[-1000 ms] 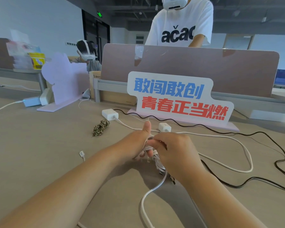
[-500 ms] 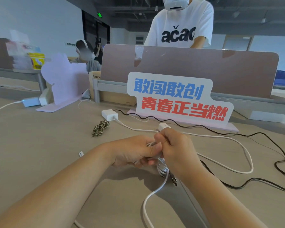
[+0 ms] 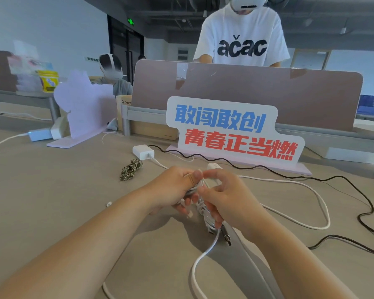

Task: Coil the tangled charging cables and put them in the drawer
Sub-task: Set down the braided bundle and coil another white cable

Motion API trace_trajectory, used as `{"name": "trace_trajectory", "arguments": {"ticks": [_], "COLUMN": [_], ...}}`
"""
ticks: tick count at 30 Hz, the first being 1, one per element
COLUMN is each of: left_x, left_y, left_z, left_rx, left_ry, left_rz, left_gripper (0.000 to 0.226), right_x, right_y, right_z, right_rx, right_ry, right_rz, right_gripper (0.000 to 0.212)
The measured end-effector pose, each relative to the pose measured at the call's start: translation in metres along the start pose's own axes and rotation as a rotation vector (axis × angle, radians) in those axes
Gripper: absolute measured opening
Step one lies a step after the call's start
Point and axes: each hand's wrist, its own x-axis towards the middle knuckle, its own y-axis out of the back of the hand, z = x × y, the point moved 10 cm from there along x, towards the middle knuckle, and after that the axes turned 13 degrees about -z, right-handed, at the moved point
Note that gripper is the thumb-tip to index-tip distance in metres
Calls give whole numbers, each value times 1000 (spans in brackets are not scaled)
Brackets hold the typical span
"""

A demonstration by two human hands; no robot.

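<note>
We see the left hand (image 3: 173,186) and right hand (image 3: 222,197) together gripping a bundle of white cable (image 3: 200,203) above the desk (image 3: 52,190); a black cable (image 3: 354,190) lies nearby.

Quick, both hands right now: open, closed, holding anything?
Left hand: closed, gripping the white cable coil.
Right hand: closed, fingers curled round the same coil.

The white cable (image 3: 201,255) leaves the bottom edge, black cable (image 3: 324,180) the right.
</note>
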Motion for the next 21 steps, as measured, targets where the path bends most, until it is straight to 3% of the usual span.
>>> {"name": "trace_trajectory", "arguments": {"ticks": [6, 10, 13, 16, 18, 21], "left_x": [-3, -22, -17, -7, -4, -5], "left_y": [19, 66, 83, 70, 69, 79], "left_z": [4, -20, -31, -26, -28, -46], "left_rx": [-58, -500, -1004, -1293, -1382, -1284], "left_ry": [-20, -23, -165, -291, -328, -200], "left_rz": [304, 638, 607, 521, 531, 615], "left_gripper": [41, 51, 47, 43, 43, 44], "right_x": [1, 6, 8, 9, 6, -2], "right_y": [9, 12, 21, 20, 19, 18], "right_z": [0, 2, 13, 20, 17, 5], "right_rx": [-139, -280, -367, -361, -426, -515], "right_ry": [-64, -97, -131, -116, -87, -2], "right_rz": [23, -6, 71, 99, 123, 183], "right_gripper": [8, 18, 23, 26, 26, 28]}}
